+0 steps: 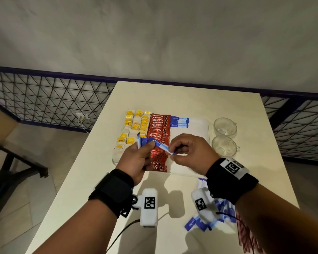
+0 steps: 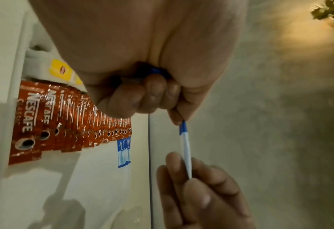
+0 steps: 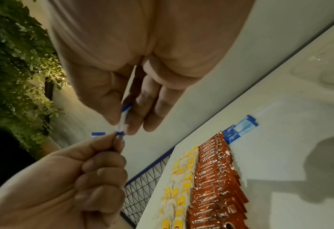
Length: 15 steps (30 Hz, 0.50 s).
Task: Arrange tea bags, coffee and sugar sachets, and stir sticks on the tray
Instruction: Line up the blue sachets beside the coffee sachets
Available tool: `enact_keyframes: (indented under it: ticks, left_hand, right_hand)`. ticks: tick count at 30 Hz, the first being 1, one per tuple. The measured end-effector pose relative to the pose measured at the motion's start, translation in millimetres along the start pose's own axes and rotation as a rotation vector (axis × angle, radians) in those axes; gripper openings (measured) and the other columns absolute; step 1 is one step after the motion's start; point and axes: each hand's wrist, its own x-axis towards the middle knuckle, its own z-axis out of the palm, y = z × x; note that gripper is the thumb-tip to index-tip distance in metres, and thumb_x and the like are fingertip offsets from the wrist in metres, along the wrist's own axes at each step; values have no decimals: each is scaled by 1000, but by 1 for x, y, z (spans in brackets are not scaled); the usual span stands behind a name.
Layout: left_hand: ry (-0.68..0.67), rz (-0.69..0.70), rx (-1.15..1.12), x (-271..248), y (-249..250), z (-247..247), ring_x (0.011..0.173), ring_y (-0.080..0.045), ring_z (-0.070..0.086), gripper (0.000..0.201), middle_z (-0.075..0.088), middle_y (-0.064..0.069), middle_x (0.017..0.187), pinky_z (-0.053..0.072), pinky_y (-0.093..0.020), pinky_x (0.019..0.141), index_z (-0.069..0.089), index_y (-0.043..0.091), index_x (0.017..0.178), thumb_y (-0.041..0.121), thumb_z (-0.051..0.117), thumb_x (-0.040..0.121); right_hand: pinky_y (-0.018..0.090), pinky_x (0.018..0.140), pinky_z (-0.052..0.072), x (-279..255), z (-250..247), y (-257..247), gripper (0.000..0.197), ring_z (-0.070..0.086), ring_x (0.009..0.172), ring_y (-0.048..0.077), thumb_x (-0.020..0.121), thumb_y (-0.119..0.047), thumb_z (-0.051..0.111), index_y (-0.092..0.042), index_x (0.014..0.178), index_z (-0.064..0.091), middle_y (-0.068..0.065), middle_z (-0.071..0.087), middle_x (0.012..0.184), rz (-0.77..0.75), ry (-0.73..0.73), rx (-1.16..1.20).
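A white tray [image 1: 196, 125] lies mid-table with yellow tea bags [image 1: 134, 129] in columns at its left, a row of red coffee sachets [image 1: 159, 136] beside them, and a few blue sugar sachets [image 1: 179, 121] at the top. Above the coffee row my left hand [image 1: 143, 149] grips a small bunch of blue sugar sachets [image 1: 142, 141]. My right hand [image 1: 174, 151] pinches the far end of one sugar sachet [image 1: 162, 145] from that bunch, seen edge-on in the left wrist view as a sugar sachet [image 2: 186, 148] and between both hands in the right wrist view as a sugar sachet [image 3: 123, 122].
Two glass cups [image 1: 225, 136] stand right of the tray. A loose pile of blue sachets [image 1: 206, 219] and a bundle of red stir sticks [image 1: 246, 233] lie near the table's front right corner. A metal mesh railing [image 1: 44, 99] runs behind the table.
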Motion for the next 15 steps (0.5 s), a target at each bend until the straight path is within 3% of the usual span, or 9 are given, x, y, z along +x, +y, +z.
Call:
enact_keyframes:
  ticks: [2, 5, 6, 9, 15]
  left_hand:
    - [-10, 70, 68, -6, 0, 4, 47, -13, 21, 9, 24, -1, 59, 23, -24, 47, 55, 13, 89, 18, 55, 97]
    - [-19, 146, 158, -13, 0, 14, 45, -12, 25, 9, 31, 2, 54, 25, -25, 48, 54, 11, 89, 17, 54, 97]
    - [-21, 164, 183, -16, 1, 18, 44, -12, 26, 11, 33, 4, 52, 26, -26, 48, 54, 12, 88, 16, 54, 97]
    - [-7, 208, 191, -23, 4, 25, 44, -13, 27, 16, 35, 7, 49, 26, -27, 49, 54, 14, 81, 18, 55, 97]
    - [40, 216, 176, -23, 9, 21, 50, -16, 24, 16, 31, -2, 57, 23, -30, 52, 59, 17, 78, 16, 60, 94]
  right_hand:
    - [14, 61, 46, -4, -3, -4, 24, 60, 62, 5, 80, -1, 71, -22, 87, 61, -8, 62, 84, 96, 36, 63]
    - [22, 64, 48, -1, -6, -6, 9, 65, 69, 13, 90, -24, 64, -31, 94, 61, -7, 62, 89, 161, 57, 11]
    - [23, 65, 49, -1, -7, -9, 5, 67, 70, 16, 92, -25, 62, -30, 91, 62, -5, 64, 87, 171, 39, -10]
    - [20, 64, 48, -2, -13, -12, 17, 66, 65, 12, 93, -20, 60, -28, 79, 63, -8, 64, 74, 146, 12, -100]
    - [13, 65, 41, -7, -23, -16, 17, 56, 69, -2, 90, -28, 64, -37, 76, 63, -18, 63, 71, 107, -12, -303]
